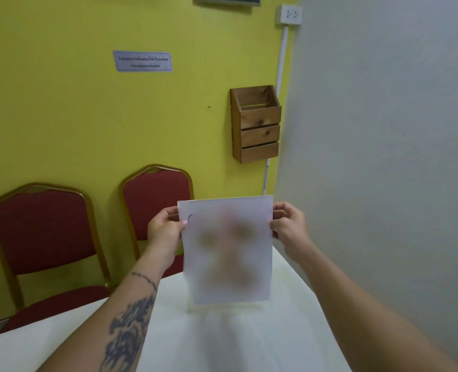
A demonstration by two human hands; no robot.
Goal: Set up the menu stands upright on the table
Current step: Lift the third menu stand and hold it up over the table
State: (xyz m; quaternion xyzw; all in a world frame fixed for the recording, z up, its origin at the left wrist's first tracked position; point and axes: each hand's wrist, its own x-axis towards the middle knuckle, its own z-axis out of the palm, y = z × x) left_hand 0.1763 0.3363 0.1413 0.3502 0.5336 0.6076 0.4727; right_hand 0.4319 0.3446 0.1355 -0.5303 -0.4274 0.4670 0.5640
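Observation:
A clear acrylic menu stand (227,251) with a white, blurred sheet in it stands upright on the white table (249,339), its base resting on the cloth near the far end. My left hand (166,232) pinches its upper left edge. My right hand (289,226) pinches its upper right edge. Both forearms reach in from the bottom of the view.
Two red padded chairs (42,232) with gold frames stand against the yellow wall beyond the table's left side. A wooden wall box (257,124) hangs above the table's far end. A grey wall runs close along the right.

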